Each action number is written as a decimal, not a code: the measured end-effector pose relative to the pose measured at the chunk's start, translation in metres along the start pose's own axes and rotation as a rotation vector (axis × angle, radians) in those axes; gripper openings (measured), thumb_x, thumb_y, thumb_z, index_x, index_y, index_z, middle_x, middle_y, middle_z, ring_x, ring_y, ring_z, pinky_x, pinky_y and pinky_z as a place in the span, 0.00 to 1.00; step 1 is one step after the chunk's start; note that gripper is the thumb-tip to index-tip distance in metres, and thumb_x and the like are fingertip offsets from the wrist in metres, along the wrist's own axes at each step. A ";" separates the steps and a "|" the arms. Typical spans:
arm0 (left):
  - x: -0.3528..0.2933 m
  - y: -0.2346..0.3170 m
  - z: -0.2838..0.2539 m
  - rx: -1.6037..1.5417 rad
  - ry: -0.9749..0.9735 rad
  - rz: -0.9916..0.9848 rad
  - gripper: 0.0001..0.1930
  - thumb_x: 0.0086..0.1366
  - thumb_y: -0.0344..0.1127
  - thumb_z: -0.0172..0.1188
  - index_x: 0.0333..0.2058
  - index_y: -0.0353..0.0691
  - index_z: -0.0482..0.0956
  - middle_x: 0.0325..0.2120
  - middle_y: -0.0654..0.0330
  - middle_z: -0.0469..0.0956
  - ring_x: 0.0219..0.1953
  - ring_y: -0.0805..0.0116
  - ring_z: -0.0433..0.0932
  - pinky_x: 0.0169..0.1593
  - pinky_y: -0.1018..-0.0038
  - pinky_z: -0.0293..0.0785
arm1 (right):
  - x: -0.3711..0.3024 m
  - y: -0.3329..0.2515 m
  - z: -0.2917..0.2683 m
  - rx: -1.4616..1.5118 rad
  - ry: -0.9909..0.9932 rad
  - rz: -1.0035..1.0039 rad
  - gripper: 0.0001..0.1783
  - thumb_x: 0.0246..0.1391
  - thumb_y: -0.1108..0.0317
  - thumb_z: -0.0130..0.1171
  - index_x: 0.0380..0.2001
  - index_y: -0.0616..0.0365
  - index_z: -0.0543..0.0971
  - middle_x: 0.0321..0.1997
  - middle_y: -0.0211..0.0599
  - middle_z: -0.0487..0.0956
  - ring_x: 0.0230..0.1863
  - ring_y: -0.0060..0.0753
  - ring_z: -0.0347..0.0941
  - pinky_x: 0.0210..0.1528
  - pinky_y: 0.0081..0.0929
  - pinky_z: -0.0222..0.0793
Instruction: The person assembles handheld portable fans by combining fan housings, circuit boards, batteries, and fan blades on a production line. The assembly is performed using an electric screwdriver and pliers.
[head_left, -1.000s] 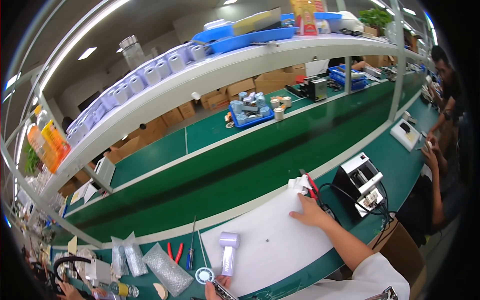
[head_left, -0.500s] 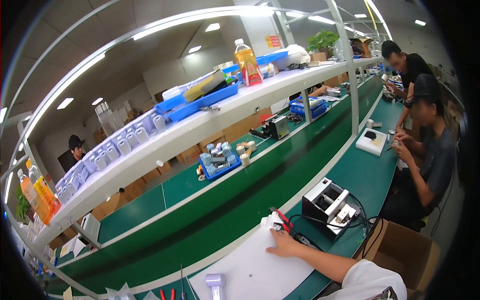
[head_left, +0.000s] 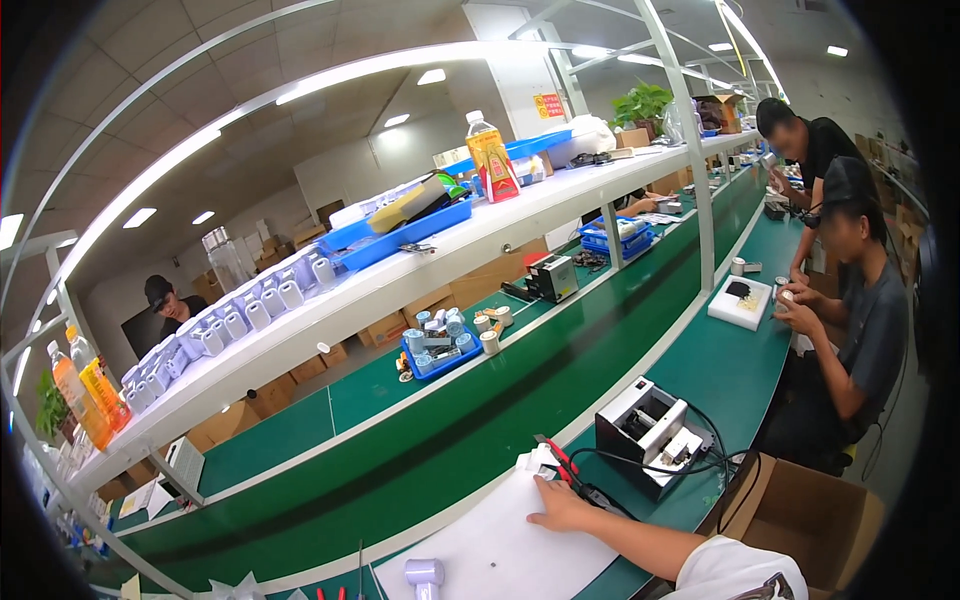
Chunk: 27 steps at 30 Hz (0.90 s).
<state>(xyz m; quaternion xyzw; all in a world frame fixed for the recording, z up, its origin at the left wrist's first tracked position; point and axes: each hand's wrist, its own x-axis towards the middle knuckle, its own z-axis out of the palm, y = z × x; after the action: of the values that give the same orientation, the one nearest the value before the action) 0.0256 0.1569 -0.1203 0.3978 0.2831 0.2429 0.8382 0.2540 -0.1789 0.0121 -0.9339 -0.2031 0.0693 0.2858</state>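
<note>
My right hand (head_left: 562, 508) rests palm down on a white sheet (head_left: 470, 525), thumb and fingers apart, with no object visible in its grasp. Its fingertips reach the edge of some small white pieces (head_left: 540, 458); whether they touch is unclear. Just beyond lies a tool with red handles (head_left: 557, 455), partly hidden by the pieces and the hand. A pale lilac device with a round head (head_left: 424, 572) sits at the sheet's near edge. My left hand is out of view.
Right of my hand stands a black and white machine (head_left: 650, 430) with black cables. An open cardboard box (head_left: 805, 510) is beside my arm. A green conveyor belt (head_left: 420, 445) runs beyond the bench. Co-workers (head_left: 855, 310) work at the far right.
The whole view has shifted slightly. My right hand stays at nearly the same place on the sheet, fingers still spread beside the white pieces.
</note>
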 end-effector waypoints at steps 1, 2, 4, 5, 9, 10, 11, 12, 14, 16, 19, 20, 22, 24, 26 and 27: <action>-0.005 -0.001 -0.006 -0.006 0.020 0.000 0.13 0.70 0.45 0.54 0.42 0.42 0.74 0.34 0.64 0.73 0.35 0.71 0.73 0.37 0.72 0.71 | -0.002 -0.002 0.000 0.000 0.003 0.006 0.52 0.51 0.50 0.64 0.66 0.73 0.51 0.64 0.62 0.63 0.66 0.62 0.57 0.68 0.43 0.54; -0.009 -0.002 -0.010 -0.013 0.043 -0.002 0.12 0.70 0.45 0.54 0.42 0.42 0.74 0.33 0.65 0.73 0.34 0.72 0.73 0.36 0.73 0.72 | -0.001 -0.002 0.000 -0.003 -0.009 -0.002 0.52 0.51 0.50 0.64 0.66 0.73 0.51 0.64 0.62 0.63 0.66 0.62 0.57 0.68 0.43 0.54; -0.027 -0.004 -0.027 -0.014 0.109 -0.019 0.11 0.70 0.45 0.55 0.40 0.44 0.75 0.32 0.67 0.74 0.33 0.73 0.73 0.34 0.74 0.72 | 0.000 0.000 0.007 0.069 0.033 -0.017 0.51 0.50 0.51 0.65 0.65 0.74 0.53 0.61 0.64 0.67 0.63 0.63 0.63 0.65 0.42 0.60; -0.041 -0.006 -0.040 -0.009 0.155 -0.034 0.10 0.70 0.44 0.55 0.40 0.44 0.75 0.31 0.68 0.74 0.32 0.74 0.73 0.34 0.75 0.72 | 0.008 0.007 0.011 0.079 0.064 -0.029 0.50 0.49 0.51 0.65 0.63 0.75 0.55 0.59 0.64 0.68 0.61 0.62 0.65 0.63 0.42 0.62; -0.148 0.088 0.091 0.147 0.110 0.103 0.33 0.69 0.52 0.52 0.57 0.25 0.64 0.49 0.40 0.71 0.50 0.48 0.72 0.57 0.56 0.69 | -0.002 -0.001 -0.018 0.166 0.029 0.083 0.46 0.48 0.51 0.67 0.61 0.71 0.63 0.58 0.64 0.71 0.59 0.58 0.69 0.61 0.41 0.66; -0.123 0.059 0.046 -0.006 0.110 0.209 0.28 0.73 0.50 0.47 0.61 0.35 0.60 0.56 0.46 0.68 0.51 0.45 0.74 0.57 0.54 0.74 | -0.001 0.006 -0.018 0.208 0.072 0.057 0.45 0.48 0.52 0.68 0.61 0.70 0.62 0.58 0.62 0.71 0.59 0.56 0.70 0.61 0.39 0.66; -0.118 0.064 0.039 -0.007 0.017 0.124 0.30 0.72 0.52 0.48 0.64 0.39 0.58 0.62 0.53 0.63 0.53 0.45 0.72 0.57 0.54 0.73 | -0.006 0.016 -0.015 0.251 0.127 0.054 0.45 0.48 0.53 0.68 0.62 0.70 0.62 0.59 0.60 0.71 0.60 0.53 0.70 0.60 0.37 0.67; -0.121 0.074 0.047 0.010 -0.045 0.101 0.31 0.72 0.52 0.47 0.65 0.40 0.56 0.64 0.55 0.62 0.53 0.41 0.72 0.56 0.54 0.74 | -0.010 0.008 -0.025 0.444 -0.026 0.099 0.44 0.49 0.55 0.68 0.63 0.68 0.61 0.59 0.59 0.71 0.60 0.51 0.70 0.61 0.35 0.66; -0.120 0.087 0.049 0.097 -0.203 0.087 0.34 0.71 0.56 0.46 0.67 0.41 0.53 0.65 0.57 0.60 0.56 0.32 0.70 0.54 0.51 0.75 | -0.025 -0.002 -0.038 0.637 -0.204 0.164 0.43 0.50 0.57 0.67 0.63 0.67 0.61 0.60 0.57 0.71 0.60 0.49 0.70 0.61 0.34 0.64; -0.120 0.089 0.054 0.095 -0.292 0.061 0.38 0.68 0.58 0.51 0.67 0.42 0.53 0.65 0.55 0.59 0.59 0.27 0.65 0.54 0.43 0.73 | -0.029 0.000 -0.036 0.721 -0.236 0.059 0.42 0.51 0.60 0.66 0.64 0.66 0.60 0.60 0.54 0.71 0.60 0.45 0.69 0.62 0.32 0.62; -0.122 0.082 0.068 0.019 -0.438 -0.034 0.44 0.62 0.54 0.62 0.68 0.43 0.49 0.66 0.54 0.56 0.63 0.28 0.58 0.57 0.32 0.64 | -0.047 0.008 -0.029 0.577 -0.192 0.033 0.41 0.52 0.64 0.65 0.65 0.66 0.59 0.59 0.52 0.73 0.60 0.43 0.69 0.63 0.31 0.61; -0.123 0.078 0.070 0.029 -0.408 -0.010 0.44 0.61 0.52 0.64 0.67 0.44 0.49 0.65 0.54 0.58 0.64 0.32 0.59 0.59 0.33 0.64 | -0.055 -0.010 -0.038 0.485 -0.179 0.080 0.39 0.52 0.68 0.64 0.64 0.65 0.60 0.58 0.51 0.74 0.59 0.42 0.70 0.63 0.30 0.61; -0.119 0.073 0.072 0.052 -0.344 0.027 0.43 0.61 0.48 0.65 0.67 0.43 0.49 0.63 0.53 0.59 0.64 0.38 0.61 0.61 0.38 0.64 | -0.064 -0.012 -0.036 0.539 -0.196 0.059 0.36 0.53 0.70 0.62 0.64 0.65 0.61 0.58 0.50 0.74 0.59 0.40 0.70 0.62 0.30 0.62; -0.110 0.076 0.073 0.028 -0.306 -0.011 0.43 0.61 0.49 0.65 0.67 0.43 0.50 0.63 0.53 0.59 0.64 0.38 0.61 0.61 0.39 0.64 | -0.068 -0.011 -0.032 0.594 -0.199 0.038 0.34 0.54 0.73 0.61 0.64 0.65 0.62 0.58 0.48 0.74 0.59 0.39 0.70 0.62 0.29 0.62; -0.106 0.085 0.071 -0.036 -0.296 -0.066 0.42 0.62 0.49 0.64 0.66 0.39 0.51 0.63 0.51 0.60 0.64 0.38 0.61 0.64 0.44 0.63 | -0.074 -0.012 -0.028 0.840 -0.177 0.061 0.31 0.55 0.77 0.58 0.63 0.64 0.64 0.57 0.44 0.74 0.57 0.33 0.70 0.60 0.27 0.63; -0.106 0.085 0.070 -0.034 -0.282 -0.067 0.42 0.62 0.49 0.64 0.66 0.39 0.51 0.63 0.51 0.60 0.64 0.38 0.61 0.64 0.44 0.63 | -0.076 -0.013 -0.029 0.843 -0.191 0.064 0.31 0.55 0.77 0.58 0.63 0.64 0.64 0.57 0.44 0.74 0.57 0.33 0.70 0.60 0.27 0.63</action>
<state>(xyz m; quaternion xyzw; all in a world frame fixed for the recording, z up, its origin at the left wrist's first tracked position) -0.0199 0.1014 0.0144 0.4040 0.1714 0.1612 0.8840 0.1879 -0.2149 0.0445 -0.7309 -0.1536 0.2412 0.6197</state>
